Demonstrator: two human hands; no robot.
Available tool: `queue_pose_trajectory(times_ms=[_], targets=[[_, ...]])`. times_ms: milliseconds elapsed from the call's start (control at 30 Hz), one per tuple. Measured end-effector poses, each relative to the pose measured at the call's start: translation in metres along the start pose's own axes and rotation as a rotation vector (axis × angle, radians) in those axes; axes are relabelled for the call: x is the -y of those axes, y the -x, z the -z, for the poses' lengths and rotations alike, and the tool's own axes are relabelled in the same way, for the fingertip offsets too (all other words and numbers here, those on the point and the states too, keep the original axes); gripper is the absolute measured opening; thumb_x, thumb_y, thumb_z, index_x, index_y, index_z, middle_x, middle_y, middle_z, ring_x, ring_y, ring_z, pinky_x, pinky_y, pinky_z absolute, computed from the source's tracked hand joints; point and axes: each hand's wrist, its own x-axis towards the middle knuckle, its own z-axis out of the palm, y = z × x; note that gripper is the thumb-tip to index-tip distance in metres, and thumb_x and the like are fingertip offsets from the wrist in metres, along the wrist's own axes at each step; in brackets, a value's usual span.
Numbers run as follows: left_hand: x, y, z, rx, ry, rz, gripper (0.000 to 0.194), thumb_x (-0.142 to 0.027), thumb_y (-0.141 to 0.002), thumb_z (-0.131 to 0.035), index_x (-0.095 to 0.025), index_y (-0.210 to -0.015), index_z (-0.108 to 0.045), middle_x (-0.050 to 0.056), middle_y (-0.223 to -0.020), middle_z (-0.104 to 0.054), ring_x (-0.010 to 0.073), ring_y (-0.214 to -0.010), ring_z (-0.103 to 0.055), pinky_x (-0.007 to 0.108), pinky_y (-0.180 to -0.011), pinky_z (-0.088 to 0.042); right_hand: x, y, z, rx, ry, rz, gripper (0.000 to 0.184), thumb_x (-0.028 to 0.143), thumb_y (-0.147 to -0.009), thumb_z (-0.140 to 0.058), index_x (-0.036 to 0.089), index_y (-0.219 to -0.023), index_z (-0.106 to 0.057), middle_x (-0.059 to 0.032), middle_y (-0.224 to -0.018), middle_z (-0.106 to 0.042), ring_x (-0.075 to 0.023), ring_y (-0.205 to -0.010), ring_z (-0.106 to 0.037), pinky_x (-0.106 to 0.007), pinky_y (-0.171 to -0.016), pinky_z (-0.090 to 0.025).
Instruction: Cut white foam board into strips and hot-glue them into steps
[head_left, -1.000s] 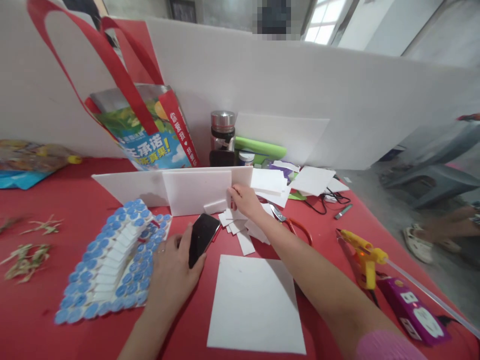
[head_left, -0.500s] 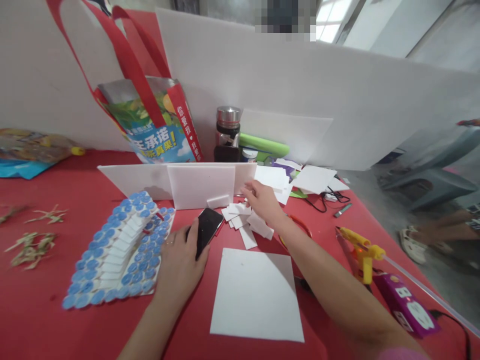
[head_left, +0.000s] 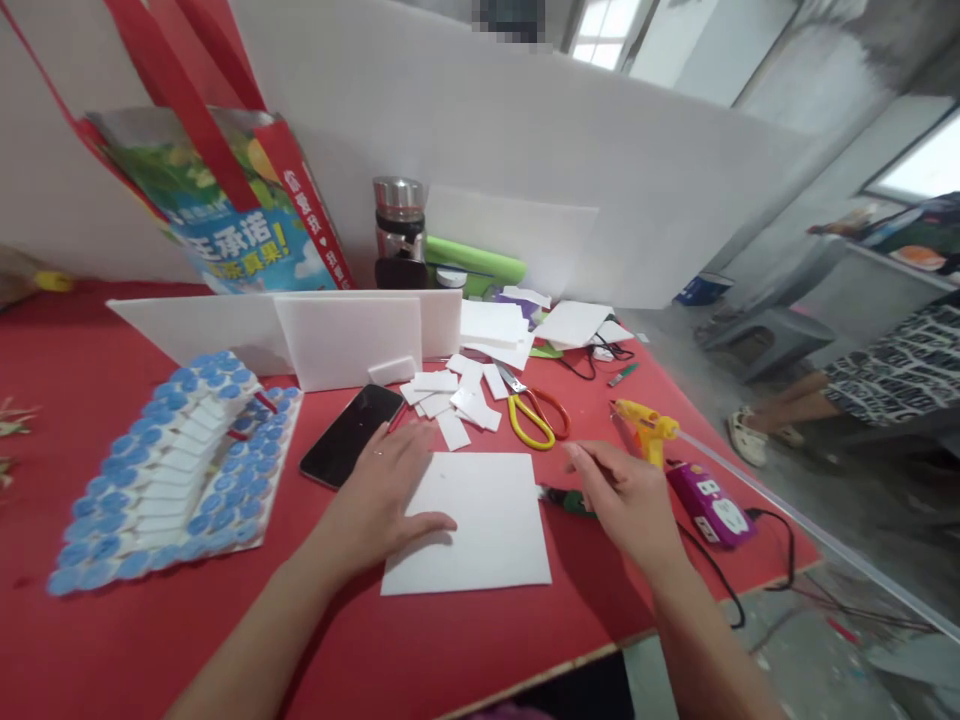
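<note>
My left hand (head_left: 390,490) lies open with its fingers spread, over the left edge of a square white board (head_left: 480,535) on the red table. Just beyond its fingers is a black phone (head_left: 352,435). My right hand (head_left: 630,505) is above the table to the right of the board, fingers curled in; anything they hold is too small to make out. Beneath them lies a dark green-handled tool (head_left: 568,500), partly hidden. Scissors (head_left: 532,425) with yellow and orange handles rest beyond the board. Small white strips (head_left: 454,395) are piled beside them.
A slanted model (head_left: 172,470) with blue discs and white steps stands left. White panels (head_left: 349,340) stand upright behind it. A yellow glue gun (head_left: 645,425) and purple box (head_left: 711,505) with cables lie right. Behind are a bag (head_left: 225,220) and flask (head_left: 400,225). A person sits far right.
My right hand has come back from the white pieces to the right of the board. My left hand has moved off the phone onto the board. The view has shifted right.
</note>
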Motion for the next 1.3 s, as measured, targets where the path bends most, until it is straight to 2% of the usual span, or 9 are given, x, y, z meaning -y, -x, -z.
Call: queue_pose_trajectory(times_ms=[267, 467, 600, 700, 833, 933, 1000, 1133, 1300], targets=[[-0.002, -0.004, -0.005, 0.097, -0.045, 0.079, 0.094, -0.072, -0.079, -0.075, -0.017, -0.151, -0.052, 0.02, -0.143, -0.062, 0.0425, -0.135, -0.053, 0.056, -0.114, -0.04, -0.053, 0.059, -0.005, -0.028, 0.365, 0.255, 0.034, 0.035, -0.105, -0.054, 0.024, -0.134, -0.068, -0.0133, -0.12, -0.077, -0.0341, -0.115, -0.067, -0.054, -0.1, -0.051], [-0.009, -0.004, -0.003, 0.127, -0.044, 0.23, 0.104, -0.077, -0.065, -0.081, -0.023, -0.151, -0.056, 0.013, -0.119, -0.063, 0.0394, -0.116, -0.058, 0.055, -0.103, -0.047, -0.068, 0.086, -0.006, 0.017, 0.453, 0.233, 0.036, 0.039, -0.107, -0.049, 0.022, -0.134, -0.066, -0.0165, -0.113, -0.071, -0.0341, -0.105, -0.067, -0.051, -0.09, -0.055], [-0.012, -0.005, 0.005, 0.111, 0.116, 0.407, 0.079, -0.072, -0.069, -0.078, -0.021, -0.128, -0.072, 0.009, -0.114, -0.063, 0.0329, -0.106, -0.064, 0.044, -0.093, -0.053, -0.074, 0.093, 0.001, -0.054, 0.478, 0.13, 0.038, 0.049, -0.107, -0.047, 0.021, -0.124, -0.066, -0.017, -0.108, -0.068, -0.0339, -0.097, -0.068, -0.049, -0.085, -0.057], [-0.01, -0.005, 0.013, 0.024, 0.297, 0.5, 0.051, -0.067, -0.077, -0.072, -0.022, -0.099, -0.078, 0.006, -0.106, -0.069, 0.0278, -0.097, -0.068, 0.036, -0.083, -0.052, -0.082, 0.077, 0.003, -0.092, 0.559, 0.077, 0.045, 0.054, -0.107, -0.043, 0.018, -0.118, -0.066, -0.0176, -0.102, -0.069, -0.035, -0.094, -0.068, -0.048, -0.081, -0.057], [-0.006, -0.004, 0.019, -0.072, 0.593, 0.66, 0.052, -0.069, -0.075, -0.076, -0.02, -0.092, -0.074, 0.003, -0.084, -0.071, 0.0208, -0.073, -0.064, 0.029, -0.063, -0.047, -0.078, 0.04, 0.003, -0.155, 0.583, 0.071, 0.052, 0.055, -0.108, -0.038, 0.013, -0.119, -0.067, -0.0236, -0.109, -0.069, -0.039, -0.103, -0.066, -0.054, -0.086, -0.056], [-0.008, -0.004, 0.018, -0.22, 0.842, 0.718, 0.055, -0.068, -0.071, -0.081, -0.02, -0.095, -0.067, 0.0, -0.079, -0.066, 0.0162, -0.067, -0.059, 0.026, -0.059, -0.045, -0.053, 0.026, 0.0, -0.195, 0.284, 0.022, 0.053, 0.06, -0.103, -0.05, 0.015, -0.127, -0.066, -0.0233, -0.121, -0.069, -0.0388, -0.11, -0.066, -0.057, -0.093, -0.055], [-0.012, -0.004, 0.017, -0.244, 1.03, 0.728, 0.057, -0.065, -0.068, -0.086, -0.021, -0.095, -0.062, -0.003, -0.077, -0.064, 0.0149, -0.065, -0.058, 0.025, -0.059, -0.046, -0.03, 0.026, -0.006, -0.063, -0.096, -0.142, 0.058, 0.064, -0.098, -0.058, 0.018, -0.134, -0.062, -0.0178, -0.116, -0.073, -0.033, -0.094, -0.072, -0.05, -0.081, -0.06], [-0.024, -0.004, 0.011, -0.185, 1.239, 0.724, 0.058, -0.06, -0.067, -0.09, -0.022, -0.095, -0.056, -0.003, -0.079, -0.064, 0.0156, -0.067, -0.061, 0.026, -0.061, -0.05, 0.006, 0.028, -0.028, 0.206, -0.864, -0.383, 0.067, 0.065, -0.094, -0.066, 0.022, -0.144, -0.055, -0.0108, -0.11, -0.077, -0.0245, -0.081, -0.075, -0.038, -0.067, -0.063], [-0.039, -0.002, 0.001, -0.022, 1.409, 0.697, 0.047, -0.053, -0.074, -0.089, -0.021, -0.091, -0.057, -0.002, -0.08, -0.065, 0.0148, -0.069, -0.063, 0.025, -0.063, -0.051, 0.014, 0.015, -0.052, 0.126, -1.131, -0.399, 0.056, 0.044, -0.074, -0.092, 0.022, -0.121, -0.07, -0.0058, -0.099, -0.082, -0.0218, -0.079, -0.076, -0.034, -0.073, -0.061]])
